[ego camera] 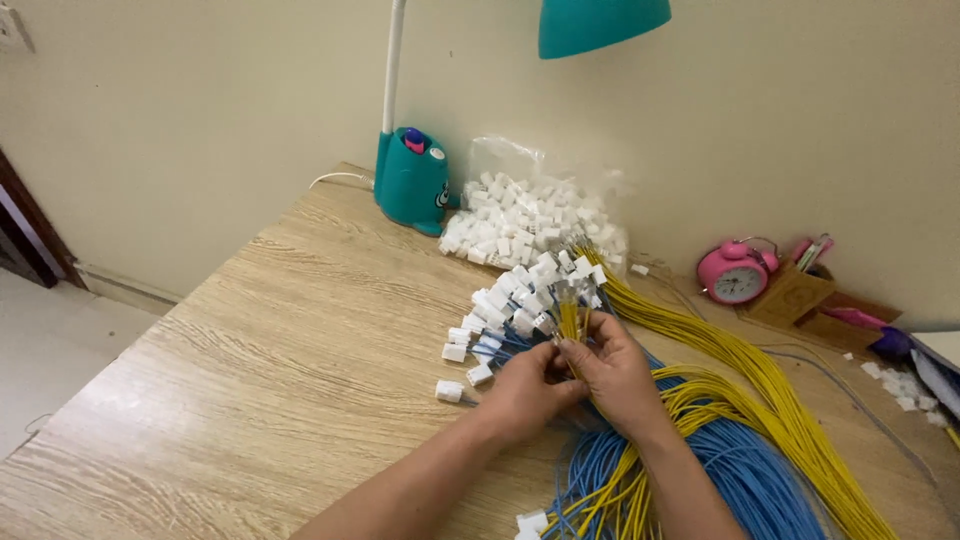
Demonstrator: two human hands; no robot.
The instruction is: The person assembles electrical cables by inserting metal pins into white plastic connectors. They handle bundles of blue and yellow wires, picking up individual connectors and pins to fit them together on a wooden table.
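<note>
My left hand (523, 388) and my right hand (612, 375) meet over a heap of yellow and blue wires (720, 440) on the wooden desk (280, 370). Both hands pinch a small bunch of yellow wire ends (569, 322) that stands up between the fingers. Just beyond the fingertips lie several white plastic connectors (520, 295) fitted on wire ends. A clear bag of loose white connectors (530, 215) rests further back against the wall.
A teal desk lamp (412, 178) stands at the back beside the bag, its shade (600, 25) overhead. A pink alarm clock (735, 275) and a wooden pen holder (795, 290) sit at the right. The desk's left edge drops to the floor (40, 350).
</note>
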